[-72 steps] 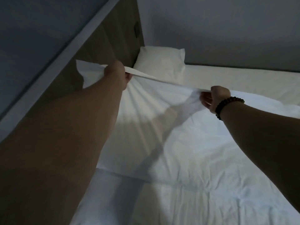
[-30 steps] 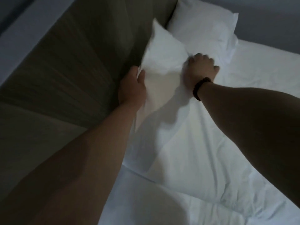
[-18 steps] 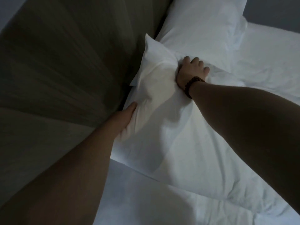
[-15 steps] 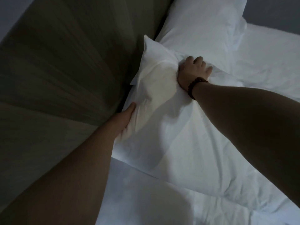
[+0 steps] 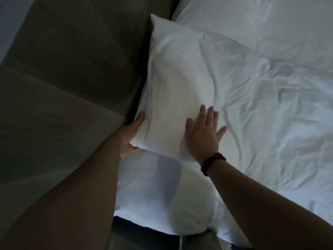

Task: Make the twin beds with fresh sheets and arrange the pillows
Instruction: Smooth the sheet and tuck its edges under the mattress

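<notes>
The plump white fabric-cased pillow lay against the brown wooden headboard. Our left hand gripped its near corner beside the headboard; our right hand pressed flat on it, fingers spread, holding nothing. We judged it light, soft and yielding, best held at corners. No label or writing showed.

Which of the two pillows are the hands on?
The near pillow along the headboard: the left hand grips its corner, the right hand lies flat on it. The far pillow is untouched.
</notes>
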The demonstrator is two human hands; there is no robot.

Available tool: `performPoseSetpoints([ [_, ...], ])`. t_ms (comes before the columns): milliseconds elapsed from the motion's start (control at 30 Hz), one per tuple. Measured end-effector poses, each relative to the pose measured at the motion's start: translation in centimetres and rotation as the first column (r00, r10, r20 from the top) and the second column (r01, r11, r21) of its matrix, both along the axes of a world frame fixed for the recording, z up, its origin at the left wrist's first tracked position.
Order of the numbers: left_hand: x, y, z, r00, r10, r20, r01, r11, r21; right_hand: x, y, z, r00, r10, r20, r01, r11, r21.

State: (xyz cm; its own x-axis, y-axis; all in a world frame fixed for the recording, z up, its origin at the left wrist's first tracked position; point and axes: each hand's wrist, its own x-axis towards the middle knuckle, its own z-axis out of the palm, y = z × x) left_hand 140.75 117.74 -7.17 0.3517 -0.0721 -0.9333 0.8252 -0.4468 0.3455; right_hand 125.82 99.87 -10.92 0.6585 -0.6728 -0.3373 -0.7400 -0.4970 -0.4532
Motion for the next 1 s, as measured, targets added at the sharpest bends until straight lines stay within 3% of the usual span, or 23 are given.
performPoseSetpoints([
  [100,-0.8,0.6,-1.4,0.962,-0.039,0.269,-0.002,0.988,0.152,-0.5,1.3,-0.5,0.999,0.048,-0.024,-0.048,0.999,-0.006],
  [167,-1.1,1.1,-0.5,0.823,-0.232,0.519,0.079,0.950,0.301,-0.5,1.3,-0.1,0.999,0.046,-0.015,-0.046,0.999,-0.005],
  [267,-0.9,3.0,0.1,0.652,-0.368,0.663,0.078,0.902,0.425,-0.5,2.4,0.7,0.999,0.039,0.014,-0.039,0.999,0.005],
  [333,-0.8,4.0,-0.6,0.645,-0.400,0.651,0.076,0.881,0.466,-0.6,3.3,0.6,0.999,0.044,0.012,-0.044,0.999,-0.003],
  [500,-1.5,4.7,-2.2,0.771,-0.407,0.490,0.088,0.830,0.551,-0.5,4.0,-1.2,0.994,0.075,-0.077,-0.075,0.997,-0.002],
  [600,-2.8,3.0,-0.9,0.736,-0.371,0.566,-0.003,0.834,0.552,0.2,4.8,-1.4,0.996,0.051,-0.074,-0.053,0.998,-0.025],
  [733,-7.2,0.7,-1.0,0.676,-0.466,0.570,0.127,0.836,0.533,0.4,6.6,-1.3,0.998,0.068,-0.016,-0.069,0.997,-0.037],
  [900,-3.3,2.2,-1.5,0.434,-0.681,0.590,0.219,0.715,0.664,0.5,7.3,-1.1,0.981,0.192,0.006,-0.189,0.971,-0.147],
  [1000,-2.3,3.3,-2.9,0.388,-0.710,0.587,0.227,0.691,0.686,1.6,8.5,-0.7,0.964,0.267,0.012,-0.260,0.948,-0.185],
])
